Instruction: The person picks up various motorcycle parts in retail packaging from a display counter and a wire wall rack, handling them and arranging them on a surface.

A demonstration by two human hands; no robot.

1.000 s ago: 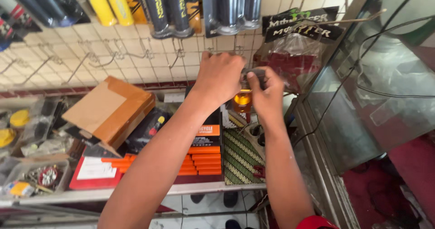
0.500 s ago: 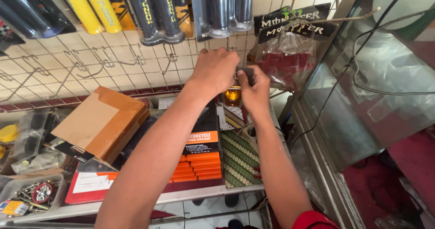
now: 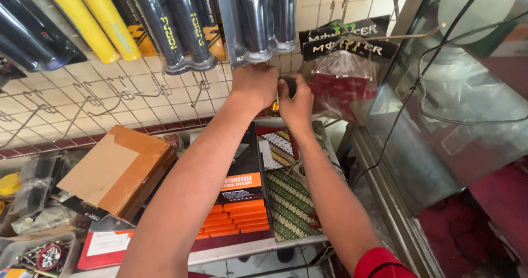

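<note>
both hands, left hand (image 3: 254,85) and right hand (image 3: 297,103), close their grip on a small dark part (image 3: 290,84) between them, just under the hanging grey tubes (image 3: 258,19); its long axis probably runs up-down, mostly hidden.

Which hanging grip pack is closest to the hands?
The silver-grey pair, hanging directly above the left hand. The black pair and yellow pair hang further left.

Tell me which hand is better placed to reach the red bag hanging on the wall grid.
Right. The right hand sits directly beside the red bag, nearly touching it; the left hand lies farther left, under the grey grips.
</note>
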